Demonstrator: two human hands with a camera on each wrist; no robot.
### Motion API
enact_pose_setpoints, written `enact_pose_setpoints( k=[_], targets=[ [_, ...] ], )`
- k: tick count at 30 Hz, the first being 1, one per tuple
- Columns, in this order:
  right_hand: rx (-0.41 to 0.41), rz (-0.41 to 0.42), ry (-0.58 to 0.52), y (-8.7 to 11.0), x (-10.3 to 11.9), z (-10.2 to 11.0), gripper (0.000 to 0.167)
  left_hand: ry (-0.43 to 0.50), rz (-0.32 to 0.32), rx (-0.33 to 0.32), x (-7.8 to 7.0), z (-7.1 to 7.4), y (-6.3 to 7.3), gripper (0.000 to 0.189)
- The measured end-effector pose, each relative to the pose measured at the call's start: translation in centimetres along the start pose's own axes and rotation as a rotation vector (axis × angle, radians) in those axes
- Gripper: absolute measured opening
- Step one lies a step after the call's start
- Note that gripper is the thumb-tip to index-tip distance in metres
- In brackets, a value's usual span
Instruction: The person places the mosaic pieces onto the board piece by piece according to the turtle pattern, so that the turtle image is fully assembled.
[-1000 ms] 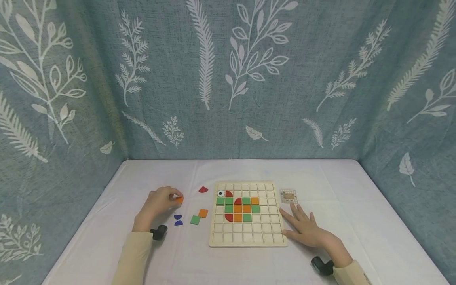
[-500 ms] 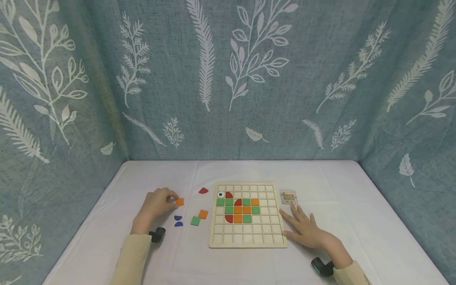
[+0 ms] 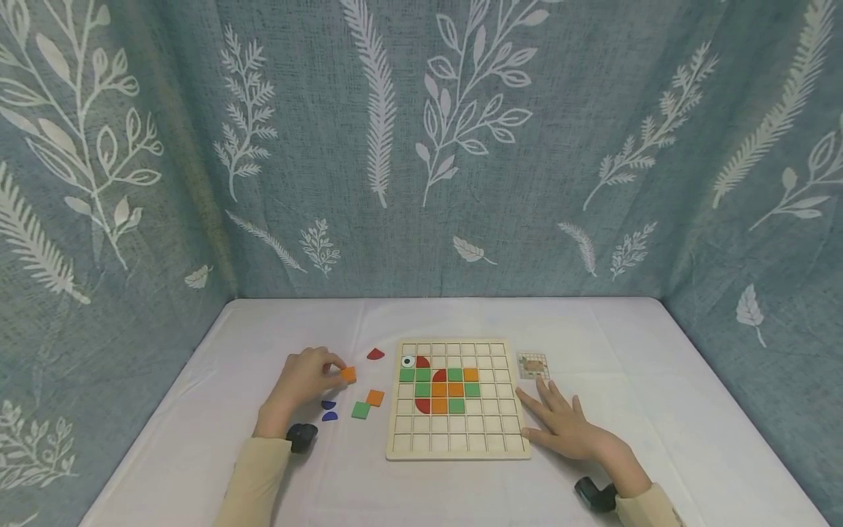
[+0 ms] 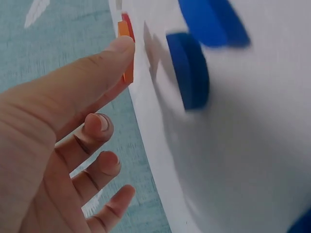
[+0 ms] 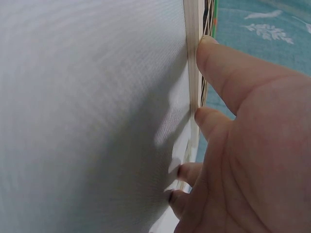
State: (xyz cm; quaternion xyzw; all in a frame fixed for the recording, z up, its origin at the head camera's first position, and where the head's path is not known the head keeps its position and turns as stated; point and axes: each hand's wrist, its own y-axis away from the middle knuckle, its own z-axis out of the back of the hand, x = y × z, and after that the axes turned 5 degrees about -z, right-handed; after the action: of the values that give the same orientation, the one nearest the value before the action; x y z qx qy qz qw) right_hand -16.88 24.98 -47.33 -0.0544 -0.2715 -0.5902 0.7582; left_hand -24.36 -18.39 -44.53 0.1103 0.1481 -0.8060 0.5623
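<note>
I see the board (image 3: pixel 458 454) on the bench (image 3: pixel 593 329), tiles (image 3: pixel 438 390) set in it; loose pieces (image 3: pixel 375 398) lie to its left, a card (image 3: pixel 533 365) just right, the curtain (image 3: pixel 408 249) behind

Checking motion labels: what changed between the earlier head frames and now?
The left hand, pinching an orange square tile, moved right toward the pale wooden grid board. Nothing was visibly taken up or let go. The right hand stayed at the board's right edge; the board stayed put.
</note>
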Motion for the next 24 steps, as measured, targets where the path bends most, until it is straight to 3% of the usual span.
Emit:
enact_pose_setpoints(
  k=[17,24],
  targets=[
    [-0.008,-0.005,0.007,0.0,0.1,0.0,0.067,-0.02,-0.111,-0.037,-3.0,-1.8,-1.5,0.026],
    [-0.006,-0.008,0.009,-0.1,0.0,-0.1,0.067,0.021,-0.104,-0.008,-4.7,-2.9,-2.0,0.022]
  ],
)
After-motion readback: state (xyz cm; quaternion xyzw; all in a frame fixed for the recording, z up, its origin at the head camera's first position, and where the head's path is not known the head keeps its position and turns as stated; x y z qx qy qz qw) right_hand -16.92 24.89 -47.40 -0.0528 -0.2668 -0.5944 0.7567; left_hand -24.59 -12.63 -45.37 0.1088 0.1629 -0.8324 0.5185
